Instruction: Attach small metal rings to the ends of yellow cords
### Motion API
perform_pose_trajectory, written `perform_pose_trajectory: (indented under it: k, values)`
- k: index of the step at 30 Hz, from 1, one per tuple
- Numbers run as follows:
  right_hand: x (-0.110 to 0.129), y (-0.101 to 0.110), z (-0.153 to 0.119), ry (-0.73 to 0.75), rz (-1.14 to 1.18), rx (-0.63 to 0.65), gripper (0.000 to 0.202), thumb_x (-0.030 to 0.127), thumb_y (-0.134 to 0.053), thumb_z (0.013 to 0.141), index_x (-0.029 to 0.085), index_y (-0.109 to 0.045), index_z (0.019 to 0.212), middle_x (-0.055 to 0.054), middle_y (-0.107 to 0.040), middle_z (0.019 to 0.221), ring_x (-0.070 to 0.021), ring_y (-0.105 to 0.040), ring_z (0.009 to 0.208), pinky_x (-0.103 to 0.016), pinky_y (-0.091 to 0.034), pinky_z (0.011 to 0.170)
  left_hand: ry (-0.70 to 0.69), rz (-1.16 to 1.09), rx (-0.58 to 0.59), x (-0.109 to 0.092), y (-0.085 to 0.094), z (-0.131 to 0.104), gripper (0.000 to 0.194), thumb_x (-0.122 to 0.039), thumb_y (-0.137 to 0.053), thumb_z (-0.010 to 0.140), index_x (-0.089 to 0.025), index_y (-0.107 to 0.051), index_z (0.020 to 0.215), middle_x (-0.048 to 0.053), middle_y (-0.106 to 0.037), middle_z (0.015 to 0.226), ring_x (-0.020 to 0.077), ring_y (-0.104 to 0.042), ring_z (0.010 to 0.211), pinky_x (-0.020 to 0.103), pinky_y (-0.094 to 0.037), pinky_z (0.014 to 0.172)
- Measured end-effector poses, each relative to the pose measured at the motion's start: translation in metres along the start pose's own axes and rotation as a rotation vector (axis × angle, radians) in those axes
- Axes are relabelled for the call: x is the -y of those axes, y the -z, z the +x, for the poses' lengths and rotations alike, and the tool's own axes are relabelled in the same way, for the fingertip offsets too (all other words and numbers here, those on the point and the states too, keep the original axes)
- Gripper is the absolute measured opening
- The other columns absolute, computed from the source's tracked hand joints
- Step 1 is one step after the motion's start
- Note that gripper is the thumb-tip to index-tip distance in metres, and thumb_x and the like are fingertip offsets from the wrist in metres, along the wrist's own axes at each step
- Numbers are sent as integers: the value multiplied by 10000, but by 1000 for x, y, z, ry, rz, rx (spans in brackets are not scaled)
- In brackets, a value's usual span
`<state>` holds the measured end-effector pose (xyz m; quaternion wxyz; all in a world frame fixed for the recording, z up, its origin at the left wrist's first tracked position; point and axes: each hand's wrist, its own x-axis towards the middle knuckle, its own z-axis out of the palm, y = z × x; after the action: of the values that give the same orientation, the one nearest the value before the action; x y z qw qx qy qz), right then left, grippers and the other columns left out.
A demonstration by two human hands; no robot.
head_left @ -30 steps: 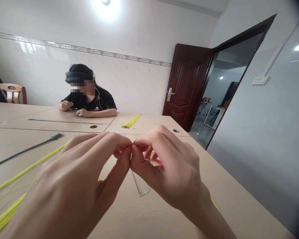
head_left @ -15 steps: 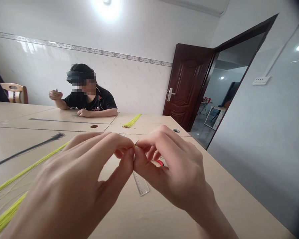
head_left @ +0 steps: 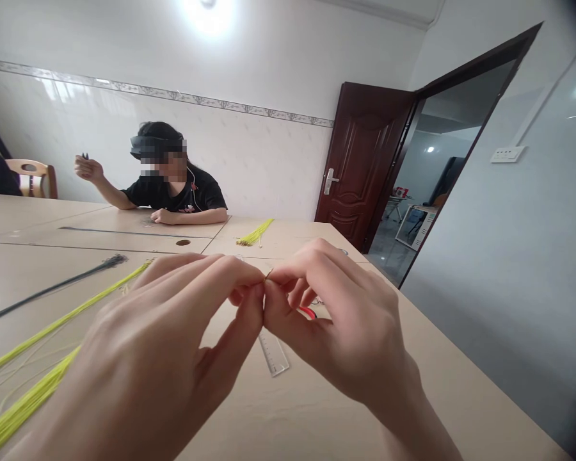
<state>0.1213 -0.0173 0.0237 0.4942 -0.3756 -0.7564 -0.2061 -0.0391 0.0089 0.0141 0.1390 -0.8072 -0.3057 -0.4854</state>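
Note:
Both hands meet above the table, thumbs and forefingers pinched together tip to tip. My left hand (head_left: pixel 173 333) and my right hand (head_left: pixel 343 320) are closed on a thin strand (head_left: pixel 269 274), of which only a tiny end shows between the fingertips. The rest of it is hidden by the fingers. Below them a clear ruler (head_left: pixel 274 357) lies on the table, partly covered. Behind my right thumb is a red-handled tool (head_left: pixel 308 312), mostly hidden. A bundle of yellow cords (head_left: pixel 33 397) runs beside and under my left forearm, and a thinner yellow bundle (head_left: pixel 77 314) lies beyond it.
A dark grey cord bundle (head_left: pixel 52 289) lies at the left of the table (head_left: pixel 288 416). Farther back are another yellow bundle (head_left: pixel 256 234) and a long dark strand (head_left: pixel 125 232). Across the table sits a person (head_left: pixel 173 186) with one hand raised, holding a small dark tool (head_left: pixel 85 156).
My hands shift slightly right in view, still pinched together. The person across has moved the raised hand up and outward to the left.

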Motion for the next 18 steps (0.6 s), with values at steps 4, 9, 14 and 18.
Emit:
perform_pose_trajectory:
  k: [4, 9, 14, 18]
  values:
    - [1, 4, 0, -1, 28, 12, 107, 200, -579, 813, 161, -615, 720, 29, -583, 666, -62, -504, 562, -197, -426, 478, -37, -33, 30, -3, 2, 1, 116, -275, -444, 884, -284, -557, 860, -69, -596, 757, 110, -544, 668, 258, -408, 613]
    - [1, 7, -1, -20, 20, 30, 101, 210, -598, 803, 169, -595, 711, 52, -570, 651, -47, -503, 544, -191, -429, 510, 4, -37, 30, -5, 4, 2, 148, -288, -440, 864, -256, -576, 816, -30, -601, 680, 150, -588, 675, 246, -458, 583]
    - [-3, 7, -3, -59, -6, 98, 105, 244, -581, 823, 174, -585, 745, 58, -551, 662, -48, -513, 566, -193, -426, 539, 52, -78, 9, -4, 4, 5, 155, -296, -460, 834, -246, -588, 764, -17, -582, 613, 167, -609, 672, 256, -501, 612]
    - [-4, 5, -3, -63, -30, 115, 103, 247, -575, 826, 172, -584, 755, 55, -543, 670, -49, -514, 569, -196, -427, 547, 42, -106, 22, -6, 3, 7, 144, -276, -465, 831, -242, -585, 760, -16, -575, 606, 163, -600, 651, 263, -492, 613]
